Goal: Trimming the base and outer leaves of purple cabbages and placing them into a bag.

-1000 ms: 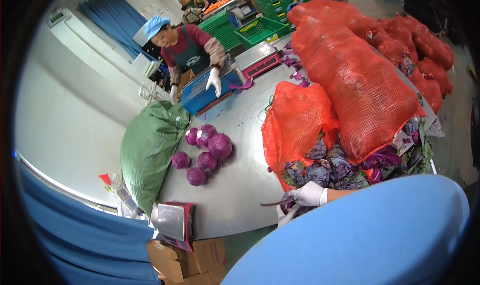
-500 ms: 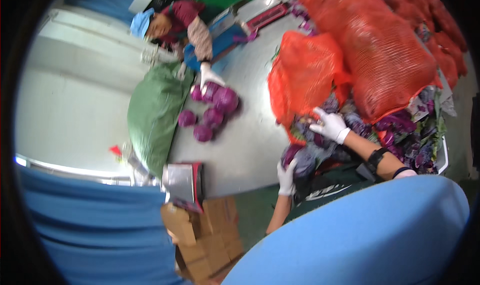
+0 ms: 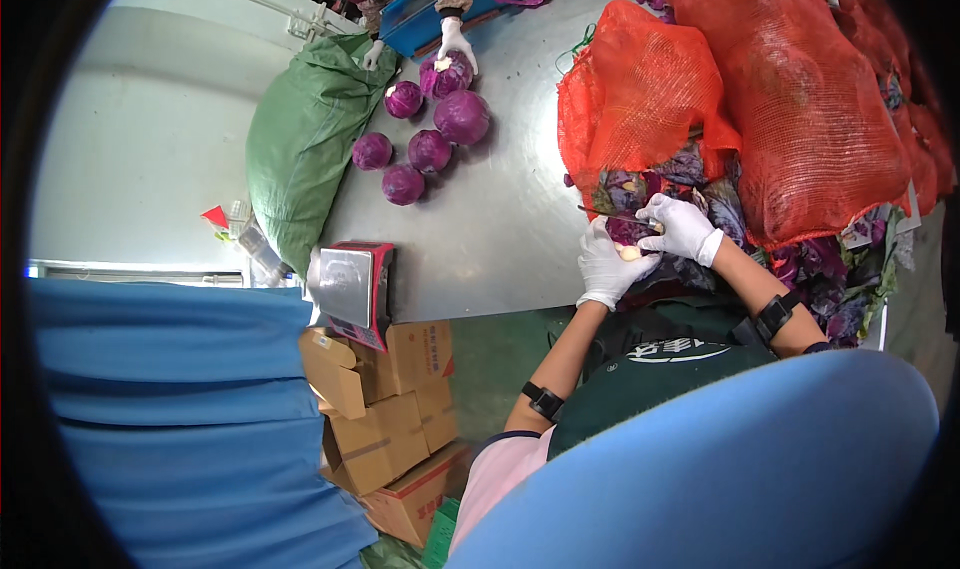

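Observation:
My left hand [image 3: 612,269], in a white glove, is closed around a red cabbage [image 3: 624,231] whose pale cut stem end faces me. My right hand [image 3: 682,231], gloved too, grips a knife [image 3: 606,213]; its thin blade reaches left across the top of the cabbage. Both hands are close together at the near edge of the metal table. Just beyond them lies an open orange mesh sack [image 3: 640,99], with loose dark outer leaves [image 3: 722,204] at its mouth. My right fingers partly cover the knife's handle.
Several trimmed red cabbages [image 3: 462,117] lie on the steel table [image 3: 520,209]; a co-worker's gloved hand [image 3: 455,45] touches one. Full mesh sacks [image 3: 800,119] fill the right. A green sack [image 3: 305,149], a scale [image 3: 350,287] and cardboard boxes [image 3: 385,434] stand left.
My right hand has come from the leaves by the sack to the cabbage and now holds a knife. My left hand has brought the cabbage up in front of me. The view has shifted.

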The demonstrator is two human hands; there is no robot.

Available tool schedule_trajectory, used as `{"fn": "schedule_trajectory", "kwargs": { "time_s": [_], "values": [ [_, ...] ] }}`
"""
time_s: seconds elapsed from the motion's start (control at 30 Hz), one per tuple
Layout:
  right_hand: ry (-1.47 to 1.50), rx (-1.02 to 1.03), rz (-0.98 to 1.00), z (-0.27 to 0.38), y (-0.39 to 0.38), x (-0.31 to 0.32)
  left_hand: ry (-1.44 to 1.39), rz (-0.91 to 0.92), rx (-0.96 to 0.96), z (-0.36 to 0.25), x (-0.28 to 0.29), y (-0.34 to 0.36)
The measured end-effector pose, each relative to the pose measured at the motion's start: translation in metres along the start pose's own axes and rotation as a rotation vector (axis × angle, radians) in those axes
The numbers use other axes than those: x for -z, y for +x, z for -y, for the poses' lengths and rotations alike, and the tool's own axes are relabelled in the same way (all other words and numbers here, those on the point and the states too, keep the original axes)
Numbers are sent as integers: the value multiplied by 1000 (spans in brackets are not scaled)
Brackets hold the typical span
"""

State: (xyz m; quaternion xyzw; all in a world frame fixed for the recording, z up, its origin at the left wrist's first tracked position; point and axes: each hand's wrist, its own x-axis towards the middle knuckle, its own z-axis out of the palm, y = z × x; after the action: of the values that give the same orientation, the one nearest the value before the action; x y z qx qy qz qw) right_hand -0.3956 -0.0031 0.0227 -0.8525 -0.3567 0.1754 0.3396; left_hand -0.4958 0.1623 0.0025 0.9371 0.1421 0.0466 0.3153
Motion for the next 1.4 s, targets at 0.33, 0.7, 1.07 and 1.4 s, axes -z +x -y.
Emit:
{"fn": "schedule_trajectory", "kwargs": {
  "time_s": [0.33, 0.7, 1.07, 1.4],
  "values": [
    [-431, 160, -19, 1, 20, -5, 66, 19, -25, -2, 0, 2],
    [-214, -241, -302, -66, 15, 0, -743, 255, 14, 94, 45, -27],
    [429, 39, -194, 6, 13, -30, -1538, 25, 471, 83, 30, -31],
    [900, -261, 72, 47, 2, 26, -1415, 57, 119, 42, 60, -9]
  ]
}}
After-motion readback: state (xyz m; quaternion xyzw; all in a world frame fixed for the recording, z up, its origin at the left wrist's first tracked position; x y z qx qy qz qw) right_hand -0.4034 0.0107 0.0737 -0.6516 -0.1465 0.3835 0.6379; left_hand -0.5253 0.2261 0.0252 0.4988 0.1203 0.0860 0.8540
